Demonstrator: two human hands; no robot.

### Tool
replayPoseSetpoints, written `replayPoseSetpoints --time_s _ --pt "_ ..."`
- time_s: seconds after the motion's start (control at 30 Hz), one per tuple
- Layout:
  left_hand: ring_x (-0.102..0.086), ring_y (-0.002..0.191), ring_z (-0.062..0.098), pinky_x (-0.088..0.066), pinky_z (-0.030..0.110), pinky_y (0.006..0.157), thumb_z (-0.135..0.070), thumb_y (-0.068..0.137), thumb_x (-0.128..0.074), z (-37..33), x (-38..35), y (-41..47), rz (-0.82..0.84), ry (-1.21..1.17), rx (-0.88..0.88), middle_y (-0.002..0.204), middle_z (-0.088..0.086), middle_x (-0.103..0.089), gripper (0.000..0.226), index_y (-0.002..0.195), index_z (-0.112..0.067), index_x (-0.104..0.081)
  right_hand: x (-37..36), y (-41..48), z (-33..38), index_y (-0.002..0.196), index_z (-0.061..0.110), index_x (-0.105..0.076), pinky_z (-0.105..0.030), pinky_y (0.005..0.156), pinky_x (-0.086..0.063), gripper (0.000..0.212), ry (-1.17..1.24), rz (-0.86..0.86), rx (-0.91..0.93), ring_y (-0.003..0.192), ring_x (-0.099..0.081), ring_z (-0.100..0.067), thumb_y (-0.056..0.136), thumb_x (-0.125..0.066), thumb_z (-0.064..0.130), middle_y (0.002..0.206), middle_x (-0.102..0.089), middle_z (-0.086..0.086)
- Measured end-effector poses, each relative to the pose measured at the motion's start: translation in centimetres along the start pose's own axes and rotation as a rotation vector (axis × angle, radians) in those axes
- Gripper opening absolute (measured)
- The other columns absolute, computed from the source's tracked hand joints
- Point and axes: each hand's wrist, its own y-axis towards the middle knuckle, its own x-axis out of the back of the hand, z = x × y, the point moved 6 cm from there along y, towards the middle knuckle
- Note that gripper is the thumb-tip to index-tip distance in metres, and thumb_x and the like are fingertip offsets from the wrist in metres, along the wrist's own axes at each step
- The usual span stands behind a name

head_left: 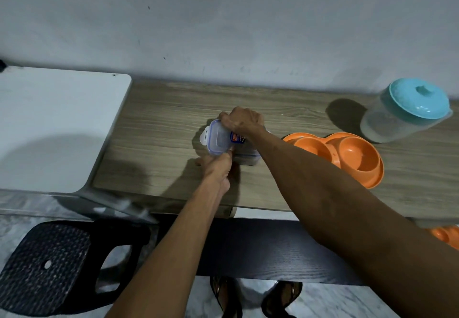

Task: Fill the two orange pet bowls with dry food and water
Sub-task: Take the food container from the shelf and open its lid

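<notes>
The clip-lid container (218,141) sits on the table (161,124), orange bowls (347,153) empty just beside it. The right hand (239,122) grips its far edge and the left hand (217,167) pinches the near flap. Probably light, stiff, slick plastic - hold the sides.

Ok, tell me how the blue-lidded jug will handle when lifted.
The jug looks like stiff plastic, so it probably won't flex. It is tall, so a push up high may tip it. Its lid may be loose; better not lift by it.
</notes>
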Motion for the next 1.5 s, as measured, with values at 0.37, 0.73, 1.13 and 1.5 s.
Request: replayPoseSetpoints --time_s 0.37,0.73,1.13,1.5 --pt "-0.060 0.108 0.022 -0.048 0.037 0.103 -0.015 0.083 -0.076 -0.1 0.2 -0.6 -0.052 0.075 -0.086 0.113 0.006 -0.061 0.049 0.121 -0.013 -0.046 0.5 -0.3 0.1 0.104 0.008 -0.071 -0.032 0.078 -0.034 0.056 0.034 -0.076 0.002 0.104 -0.061 -0.033 0.095 -0.040 0.054 0.113 -0.068 -0.017" --pt "-0.062 0.110 0.025 -0.052 0.042 0.092 -0.027 0.082 -0.077 -1.0 0.9 -2.0 0.070 0.212 -0.159 0.126 0.007 -0.063 0.059 0.132 -0.023 -0.046 3.1 -3.1 -2.2 0.127 0.009 -0.050 -0.049 0.103 -0.034 0.052 0.204 -0.200 -0.002 0.127 -0.044 -0.038 0.091 -0.047 0.046 0.136 -0.047 -0.017" --pt "-0.057 0.110 0.026 -0.043 0.036 0.088 -0.074 0.086 -0.040 -1.6 2.4 -5.0 0.215 0.270 -0.012 0.133 0.013 -0.057 0.078 0.144 -0.022 -0.044 2.2 -6.9 -9.3 0.085 -0.003 -0.064 -0.030 0.049 -0.047 0.026 0.711 0.015 -0.336 0.067 -0.060 -0.032 0.079 -0.065 0.023 0.079 -0.061 -0.018" --pt "-0.054 0.122 0.034 -0.040 0.046 0.103 -0.066 0.096 -0.022 -1.9 3.0 -4.4 0.171 0.146 0.041 0.135 0.022 -0.054 0.075 0.139 -0.010 -0.048 5.1 -6.2 -6.9 0.069 0.008 -0.053 -0.027 0.047 -0.044 0.022 1.027 0.101 -0.263 0.057 -0.049 -0.022 0.084 -0.065 -0.003 0.068 -0.051 -0.012"
